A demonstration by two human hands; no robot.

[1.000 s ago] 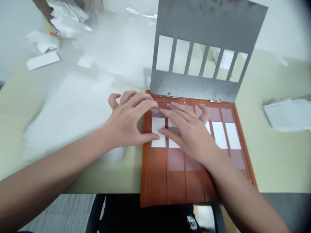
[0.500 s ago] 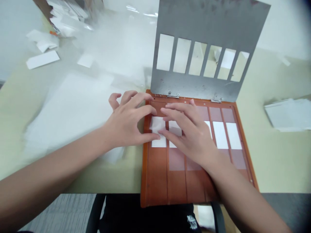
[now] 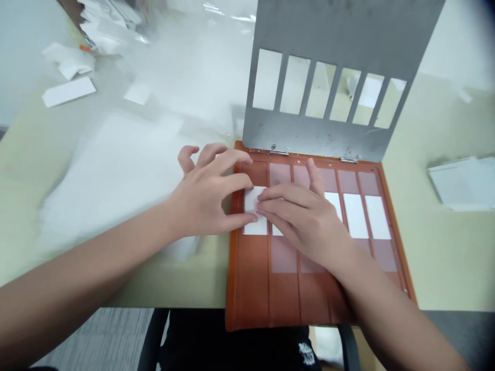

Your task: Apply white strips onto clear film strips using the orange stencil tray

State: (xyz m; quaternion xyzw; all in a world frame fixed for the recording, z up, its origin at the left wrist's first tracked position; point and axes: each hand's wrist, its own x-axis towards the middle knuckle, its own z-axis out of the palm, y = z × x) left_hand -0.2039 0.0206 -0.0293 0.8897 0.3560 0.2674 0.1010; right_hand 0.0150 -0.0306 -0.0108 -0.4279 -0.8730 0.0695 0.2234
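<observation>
At the left end of the orange tray (image 3: 251, 288): our left hand (image 3: 203, 198) sits half open, thumb on the white paper strip (image 3: 255, 225); our right hand (image 3: 301, 221) lies spread, fingers (image 3: 280, 193) over it; cannot tell whether either grips; metal stencil (image 3: 320, 134) stands hinged up behind.

One head-worn camera looks forward and down from close above the table (image 3: 444, 257), toward the left hand (image 3: 204, 193) and right hand (image 3: 301, 216)

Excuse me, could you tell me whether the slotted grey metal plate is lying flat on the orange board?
No, the slotted grey metal plate stands raised, hinged along the far edge of the orange rectangular board.
</observation>
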